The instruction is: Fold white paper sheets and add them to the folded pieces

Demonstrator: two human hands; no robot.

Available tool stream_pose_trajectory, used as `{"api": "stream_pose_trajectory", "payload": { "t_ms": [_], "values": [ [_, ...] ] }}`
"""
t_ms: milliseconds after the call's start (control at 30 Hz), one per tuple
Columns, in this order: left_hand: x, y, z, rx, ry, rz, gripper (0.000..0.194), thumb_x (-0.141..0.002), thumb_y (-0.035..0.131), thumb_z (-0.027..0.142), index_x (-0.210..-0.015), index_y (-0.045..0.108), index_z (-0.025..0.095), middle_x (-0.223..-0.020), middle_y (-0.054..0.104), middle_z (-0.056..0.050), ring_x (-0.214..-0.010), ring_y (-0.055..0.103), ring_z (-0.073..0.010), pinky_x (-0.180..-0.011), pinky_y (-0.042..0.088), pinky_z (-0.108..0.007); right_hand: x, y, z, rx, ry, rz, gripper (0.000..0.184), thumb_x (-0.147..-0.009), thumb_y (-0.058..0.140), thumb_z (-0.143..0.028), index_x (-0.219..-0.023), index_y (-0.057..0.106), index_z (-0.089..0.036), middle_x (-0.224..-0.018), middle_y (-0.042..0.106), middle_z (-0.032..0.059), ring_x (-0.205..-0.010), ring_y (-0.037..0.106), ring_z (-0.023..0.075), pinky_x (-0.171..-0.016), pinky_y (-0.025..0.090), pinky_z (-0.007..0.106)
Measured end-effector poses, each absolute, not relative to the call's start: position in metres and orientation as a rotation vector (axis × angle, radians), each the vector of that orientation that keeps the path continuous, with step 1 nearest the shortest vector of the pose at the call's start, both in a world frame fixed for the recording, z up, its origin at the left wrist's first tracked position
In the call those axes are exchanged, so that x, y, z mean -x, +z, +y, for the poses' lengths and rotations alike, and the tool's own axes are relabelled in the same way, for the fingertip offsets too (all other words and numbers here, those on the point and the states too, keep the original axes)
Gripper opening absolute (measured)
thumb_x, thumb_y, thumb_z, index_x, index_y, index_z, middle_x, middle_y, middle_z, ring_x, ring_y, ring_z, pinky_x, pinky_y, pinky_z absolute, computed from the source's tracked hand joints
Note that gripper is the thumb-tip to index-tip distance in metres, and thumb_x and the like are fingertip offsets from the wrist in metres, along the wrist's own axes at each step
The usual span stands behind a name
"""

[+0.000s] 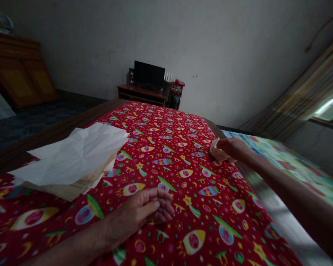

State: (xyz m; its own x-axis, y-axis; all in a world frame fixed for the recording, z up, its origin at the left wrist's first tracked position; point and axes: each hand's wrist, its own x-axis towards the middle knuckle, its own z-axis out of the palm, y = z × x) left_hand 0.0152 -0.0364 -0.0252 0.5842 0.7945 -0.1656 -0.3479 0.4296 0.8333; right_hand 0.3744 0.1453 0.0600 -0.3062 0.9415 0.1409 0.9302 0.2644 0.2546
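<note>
Right hand (233, 147): wad (217, 154) being touched, grip unclear; leftward, stack (81, 157) being flanked by nearer, empty, uncurled left hand (144, 206).

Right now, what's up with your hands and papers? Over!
Left hand loosely curled, empty. Right hand touching folded papers, grip unclear. Paper stack on red cloth, left side. No obstacle visible near either hand.
</note>
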Motion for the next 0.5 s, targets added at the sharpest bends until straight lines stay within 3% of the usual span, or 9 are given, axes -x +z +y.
{"api": "stream_pose_trajectory", "payload": {
  "t_ms": [67, 167, 267, 500],
  "values": [
    [-0.015, -0.024, -0.036, -0.85, 0.769, 0.606, 0.031, -0.077, 0.068, 0.035, -0.096, 0.06, 0.011, -0.088, 0.068, -0.008, -0.074, 0.062, -0.0119, -0.069, 0.045, -0.022, -0.373, 0.06, 0.143, -1.83, 0.342, 2.415, 0.022, -0.09, 0.052, -0.03, -0.104, 0.06, -0.014, -0.099, 0.062, 0.0052, -0.081, 0.06, 0.0151, -0.07, 0.05, 0.03],
    [-0.015, -0.023, -0.037, -0.85, 0.769, 0.609, 0.03, -0.078, 0.067, 0.034, -0.096, 0.059, 0.011, -0.087, 0.067, -0.008, -0.074, 0.062, -0.0116, -0.07, 0.044, -0.022, -0.37, 0.06, 0.138, -1.838, 0.265, 2.426, 0.021, -0.088, 0.045, -0.017, -0.08, 0.064, -0.012, -0.068, 0.06, 0.0017, -0.056, 0.051, 0.009, -0.053, 0.037, 0.021],
    [-0.015, -0.022, -0.038, -0.849, 0.763, 0.6, 0.031, -0.078, 0.068, 0.034, -0.097, 0.059, 0.011, -0.089, 0.067, -0.008, -0.075, 0.061, -0.0118, -0.071, 0.044, -0.023, -0.369, 0.057, 0.137, -1.877, 0.255, 2.478, 0.022, -0.084, 0.042, -0.013, -0.075, 0.062, -0.012, -0.062, 0.057, 0.0017, -0.053, 0.046, 0.0079, -0.05, 0.031, 0.021],
    [-0.015, -0.025, -0.037, -0.869, 0.764, 0.59, 0.024, -0.083, 0.062, 0.03, -0.099, 0.059, 0.012, -0.09, 0.067, -0.007, -0.077, 0.061, -0.0126, -0.071, 0.044, -0.023, -0.373, 0.042, 0.144, -1.943, 0.306, 2.614, 0.022, -0.083, 0.047, -0.019, -0.066, 0.061, -0.014, -0.055, 0.053, 0.0003, -0.049, 0.041, 0.0074, -0.049, 0.029, 0.022]
  ]
}}
